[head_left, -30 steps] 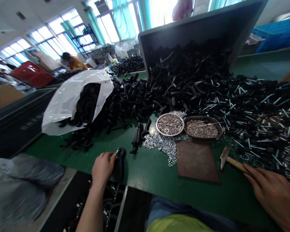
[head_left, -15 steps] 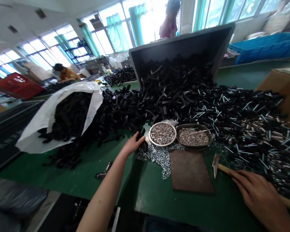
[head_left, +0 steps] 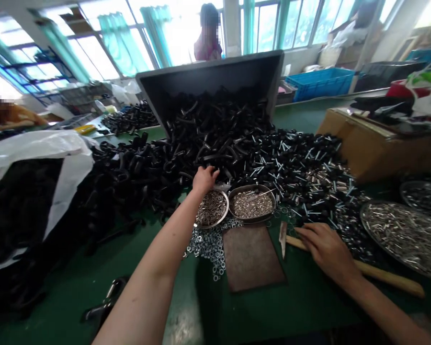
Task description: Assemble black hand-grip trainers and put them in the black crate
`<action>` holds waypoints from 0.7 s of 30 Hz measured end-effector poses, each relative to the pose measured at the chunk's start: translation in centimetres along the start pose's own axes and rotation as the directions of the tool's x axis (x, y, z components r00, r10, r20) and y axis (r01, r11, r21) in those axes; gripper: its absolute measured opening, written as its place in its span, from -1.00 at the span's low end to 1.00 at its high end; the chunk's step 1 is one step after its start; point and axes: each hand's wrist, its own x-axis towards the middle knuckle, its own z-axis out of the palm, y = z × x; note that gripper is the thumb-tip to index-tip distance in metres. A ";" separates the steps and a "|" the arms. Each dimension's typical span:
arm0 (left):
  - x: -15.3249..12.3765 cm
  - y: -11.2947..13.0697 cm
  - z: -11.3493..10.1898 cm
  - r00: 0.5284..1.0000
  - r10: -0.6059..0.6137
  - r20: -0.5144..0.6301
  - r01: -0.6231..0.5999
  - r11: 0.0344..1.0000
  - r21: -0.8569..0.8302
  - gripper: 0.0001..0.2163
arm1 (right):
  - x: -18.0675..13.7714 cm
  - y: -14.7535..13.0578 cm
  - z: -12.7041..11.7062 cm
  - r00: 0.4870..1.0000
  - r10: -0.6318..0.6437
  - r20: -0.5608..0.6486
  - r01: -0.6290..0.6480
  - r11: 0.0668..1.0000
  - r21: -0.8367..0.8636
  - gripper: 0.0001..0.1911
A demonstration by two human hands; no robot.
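Note:
My left hand (head_left: 203,179) reaches far forward into the heap of black curved parts (head_left: 215,139), its fingers curled down among them; what they grip is hidden. My right hand (head_left: 325,249) lies on the wooden handle of a hammer (head_left: 377,273), fingers spread loosely over it, beside the hammer's metal head (head_left: 282,237). Two round metal dishes sit just beyond: one with rings (head_left: 211,209), one with small silvery pieces (head_left: 252,203). A brown square pad (head_left: 252,258) lies in front of them.
A tipped grey bin (head_left: 208,76) spills the black parts. Loose washers (head_left: 208,247) lie by the pad. Black bolts with silver shafts (head_left: 301,163) spread to the right, next to a large tray of silver pieces (head_left: 402,235) and a cardboard box (head_left: 373,139). A white bag (head_left: 36,158) lies at left. People stand behind.
My left hand went from the table's near edge forward past the ring dish into the black heap. My right hand slid onto the hammer handle. The view has turned right.

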 end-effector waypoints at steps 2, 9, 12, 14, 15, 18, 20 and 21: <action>0.7 0.6 0.5 0.999 -0.053 0.001 0.052 0.993 -0.109 -0.78 | 1.2 0.9 -0.5 0.999 0.034 -0.011 -0.034 0.999 0.003 -0.72; -1.6 1.3 -1.6 0.963 -0.213 0.167 0.270 0.775 -0.572 -0.85 | 7.2 8.0 -0.5 0.963 0.263 -0.058 -0.267 0.961 -0.068 -0.68; -6.7 0.6 -3.8 0.952 -0.168 0.256 0.304 0.617 -0.725 -0.78 | 10.1 11.1 0.5 0.941 0.331 -0.069 -0.337 0.936 -0.100 -0.68; -11.1 -0.2 -5.3 0.921 -0.064 0.385 0.381 0.354 -0.854 -0.65 | 11.8 12.6 1.3 0.931 0.361 -0.062 -0.366 0.923 -0.119 -0.66; -13.3 -0.7 -5.9 0.910 -0.040 0.414 0.407 0.284 -0.868 -0.59 | 12.5 13.1 1.7 0.927 0.370 -0.053 -0.374 0.919 -0.124 -0.63; -19.1 -2.4 -7.2 0.893 -0.090 0.441 0.450 0.192 -0.872 -0.56 | 13.7 13.8 2.6 0.921 0.389 -0.013 -0.388 0.914 -0.119 -0.55; -22.0 -3.7 -7.5 0.890 -0.217 0.402 0.444 0.204 -0.872 -0.66 | 13.9 14.1 3.0 0.918 0.396 0.015 -0.393 0.914 -0.102 -0.56; -23.1 -4.4 -7.6 0.883 -0.286 0.372 0.440 0.233 -0.867 -0.70 | 13.9 14.2 3.1 0.918 0.397 0.026 -0.393 0.915 -0.088 -0.58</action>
